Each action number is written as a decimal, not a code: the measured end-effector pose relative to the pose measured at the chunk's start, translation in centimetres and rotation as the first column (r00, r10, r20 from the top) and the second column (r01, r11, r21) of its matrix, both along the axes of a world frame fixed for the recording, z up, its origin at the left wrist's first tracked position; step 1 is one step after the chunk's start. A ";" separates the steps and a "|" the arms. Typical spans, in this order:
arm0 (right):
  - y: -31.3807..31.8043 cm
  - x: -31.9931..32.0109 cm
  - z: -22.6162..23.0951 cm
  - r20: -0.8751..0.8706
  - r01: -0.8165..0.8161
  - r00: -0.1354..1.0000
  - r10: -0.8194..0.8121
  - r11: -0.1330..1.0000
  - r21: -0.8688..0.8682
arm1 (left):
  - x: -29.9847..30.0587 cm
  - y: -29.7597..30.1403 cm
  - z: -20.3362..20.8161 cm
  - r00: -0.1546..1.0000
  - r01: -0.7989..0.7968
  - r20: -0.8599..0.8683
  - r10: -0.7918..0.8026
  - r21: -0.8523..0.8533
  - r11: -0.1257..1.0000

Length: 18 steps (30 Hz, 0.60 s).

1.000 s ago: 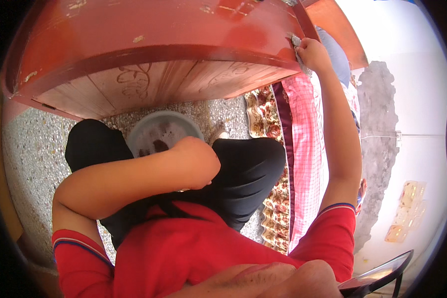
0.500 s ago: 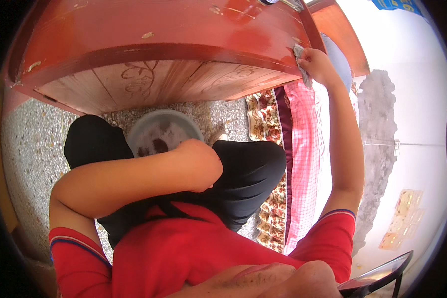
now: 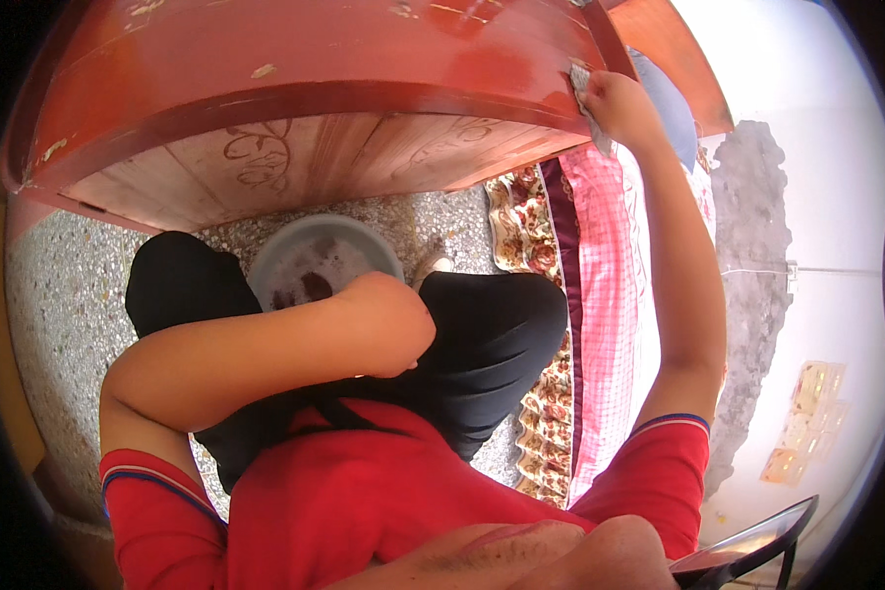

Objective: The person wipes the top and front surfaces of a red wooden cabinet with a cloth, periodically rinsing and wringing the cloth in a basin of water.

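Speckled floor [image 3: 69, 285] lay below the cabinet [image 3: 344, 59]. The right hand [image 3: 621, 106] pinched a cloth [image 3: 579, 81], likely soft, best gripped mid-length; I couldn't tell the left hand's [image 3: 391, 320] state.

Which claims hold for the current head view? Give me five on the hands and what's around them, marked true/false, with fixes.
1. The right hand holds a grey cloth. True.
2. The basin sits on the speckled floor. True.
3. The grey cloth is inside the basin. False: it is at the right-hand end of the red cabinet.
4. The left hand is on top of the cabinet. False: it is lower in the view, between the knees.
5. The pink bedding lies left of the basin. False: it lies to the right.
6. The cabinet's red top has pale chipped spots. True.
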State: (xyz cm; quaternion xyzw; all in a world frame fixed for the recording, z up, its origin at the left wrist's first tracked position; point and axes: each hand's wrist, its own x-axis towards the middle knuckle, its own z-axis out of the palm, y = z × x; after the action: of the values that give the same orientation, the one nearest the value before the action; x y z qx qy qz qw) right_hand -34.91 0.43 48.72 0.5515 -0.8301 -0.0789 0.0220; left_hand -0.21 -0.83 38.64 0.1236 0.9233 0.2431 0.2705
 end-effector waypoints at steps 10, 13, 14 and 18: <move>-1.1 -4.4 -0.2 -0.077 0.241 0.967 -0.241 0.970 -0.011 | 0.9 -0.7 0.0 0.998 -0.062 -0.034 0.062 0.006 0.998; -0.4 -5.0 0.4 0.129 0.233 0.965 -0.230 0.973 -0.005 | 1.5 -1.0 0.2 0.993 -0.075 -0.093 0.078 0.032 0.997; -0.6 -3.8 0.3 0.272 0.199 0.941 -0.202 0.979 0.039 | 1.8 -1.1 0.2 0.988 -0.093 -0.116 0.097 0.045 0.995; 0.2 -1.9 -0.1 0.220 0.154 0.965 -0.141 0.987 -0.040 | 1.9 -1.0 0.4 0.988 -0.042 -0.149 0.049 0.046 0.998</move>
State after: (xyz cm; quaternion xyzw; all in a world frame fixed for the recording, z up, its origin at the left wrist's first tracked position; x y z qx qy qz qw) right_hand -36.82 0.62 48.61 0.4926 -0.8682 0.0038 -0.0588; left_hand 1.71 -1.85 39.01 0.1263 0.9382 0.2589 0.1921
